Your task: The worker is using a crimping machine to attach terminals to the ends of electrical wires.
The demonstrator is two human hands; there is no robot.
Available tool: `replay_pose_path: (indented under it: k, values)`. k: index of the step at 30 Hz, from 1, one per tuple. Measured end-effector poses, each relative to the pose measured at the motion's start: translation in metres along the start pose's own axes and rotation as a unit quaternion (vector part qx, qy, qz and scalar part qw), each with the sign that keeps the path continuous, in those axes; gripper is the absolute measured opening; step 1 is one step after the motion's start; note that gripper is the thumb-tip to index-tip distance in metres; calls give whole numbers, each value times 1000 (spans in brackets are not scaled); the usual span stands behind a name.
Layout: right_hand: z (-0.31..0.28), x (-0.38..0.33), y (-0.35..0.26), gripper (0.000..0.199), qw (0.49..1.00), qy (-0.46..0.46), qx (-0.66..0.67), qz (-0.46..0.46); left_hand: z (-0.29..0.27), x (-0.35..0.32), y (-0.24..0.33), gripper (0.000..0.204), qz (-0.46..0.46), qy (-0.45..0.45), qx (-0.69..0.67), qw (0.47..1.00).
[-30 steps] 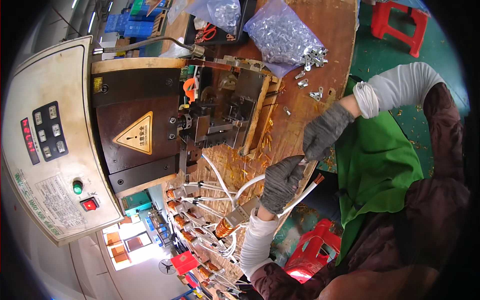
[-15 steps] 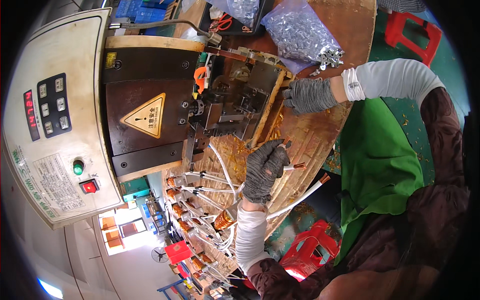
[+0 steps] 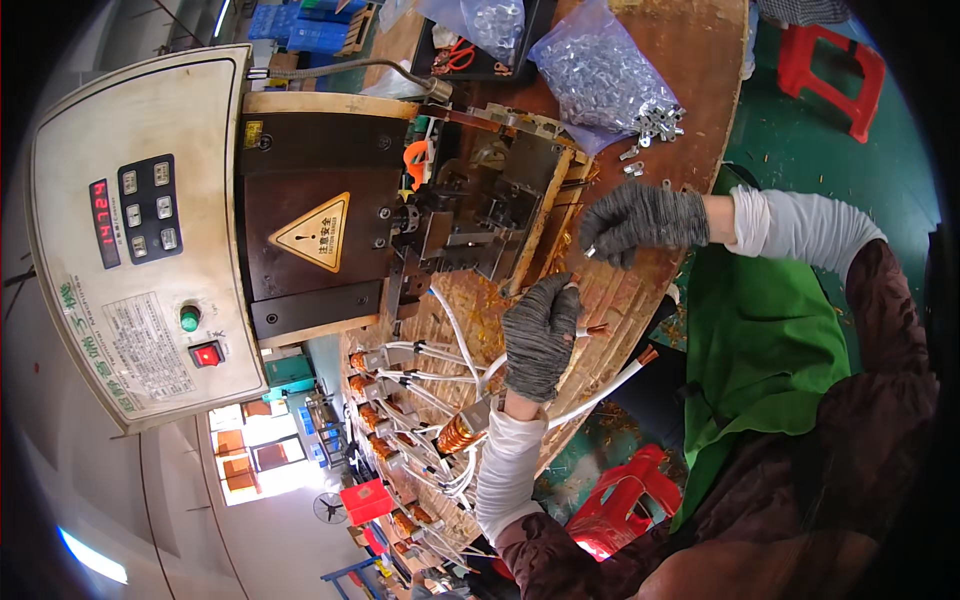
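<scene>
My left hand (image 3: 542,338), in a grey knit glove, is closed around a white cable (image 3: 582,332) with bare copper strands at its end. Another copper tip (image 3: 573,284) shows at its thumb and fingertips. Just above it, my right hand (image 3: 645,222), gloved alike, pinches a small silver metal terminal (image 3: 590,252); its fingers hide part of the piece. The two hands are close but apart. To their left stands a press machine (image 3: 310,230), its metal tooling (image 3: 470,220) facing my hands. A second white cable (image 3: 600,395) with a copper end lies below my left hand.
A plastic bag (image 3: 600,70) spills silver terminals onto the wooden table (image 3: 700,80). Several copper coils (image 3: 458,434) with white leads line the table's lower part. Red stools (image 3: 835,80) stand on the green floor. Orange-handled scissors (image 3: 455,57) lie in a black tray.
My right hand has moved slightly down and right, away from the press edge, and a silver terminal now shows in its fingers. My left hand keeps its hold; the whole view has shifted a little.
</scene>
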State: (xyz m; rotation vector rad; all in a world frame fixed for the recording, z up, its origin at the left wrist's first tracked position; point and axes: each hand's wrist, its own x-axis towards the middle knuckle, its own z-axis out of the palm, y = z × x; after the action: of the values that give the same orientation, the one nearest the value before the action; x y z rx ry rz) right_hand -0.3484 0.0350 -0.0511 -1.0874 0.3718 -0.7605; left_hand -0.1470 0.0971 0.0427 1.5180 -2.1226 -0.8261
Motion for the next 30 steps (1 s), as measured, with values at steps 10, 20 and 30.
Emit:
replay_pose_path:
  k: [10, 20, 30]
  values:
    - [22, -11, 9, 22, 996, 17, 88, -12, 3, -3, 2, 16, 54, 48, 95, 993]
    - [30, -11, 5, 23, 993, 26, 113, -5, 5, -1, 3, 15, 67, 68, 110, 989]
    - [33, -10, 6, 21, 989, 57, 133, 25, 9, -1, 0, 15, 91, 85, 153, 980]
